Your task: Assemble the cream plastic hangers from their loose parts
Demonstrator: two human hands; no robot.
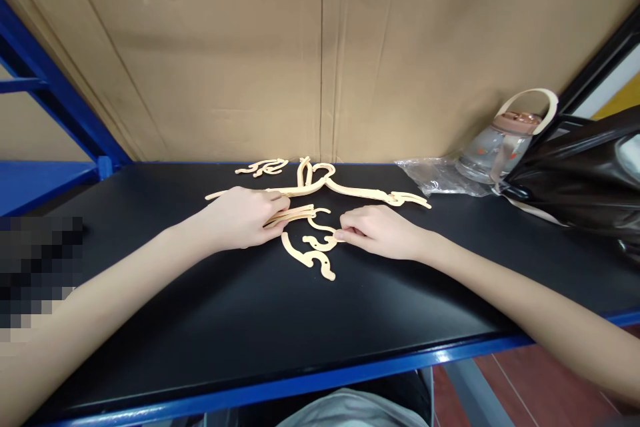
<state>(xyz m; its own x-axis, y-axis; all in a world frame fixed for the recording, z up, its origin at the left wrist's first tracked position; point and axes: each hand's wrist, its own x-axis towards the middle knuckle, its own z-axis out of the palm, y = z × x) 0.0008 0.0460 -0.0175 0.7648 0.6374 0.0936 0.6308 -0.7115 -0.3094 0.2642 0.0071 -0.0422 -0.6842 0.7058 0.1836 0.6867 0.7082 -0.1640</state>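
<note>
My left hand (pixel 250 217) is closed around the slim, cream-coloured arms of a folding clothes hanger (pixel 300 213). A thin curved hook (pixel 320 223) extends from that hanger toward my right hand (pixel 377 230), whose thumb and forefinger are pinched at the curved end. Just below the hanger, two loose wavy hanger pieces (pixel 304 256) lie on the black tabletop (pixel 280 327), one near my right fingertips. Behind my hands, spread-out hanger arms (pixel 357 191) and a hook (pixel 325 169) lie near the back edge. Part of the left spread arm is hidden by my left hand.
More curved pieces (pixel 263 167) lie at the back left. A clear plastic bag (pixel 435 177), a clear bottle (pixel 493 150) with a loop handle and a black bag (pixel 585 173) are at the right. A cardboard wall (pixel 225 67) closes off the back; blue frame bars (pixel 65 87) stand left.
</note>
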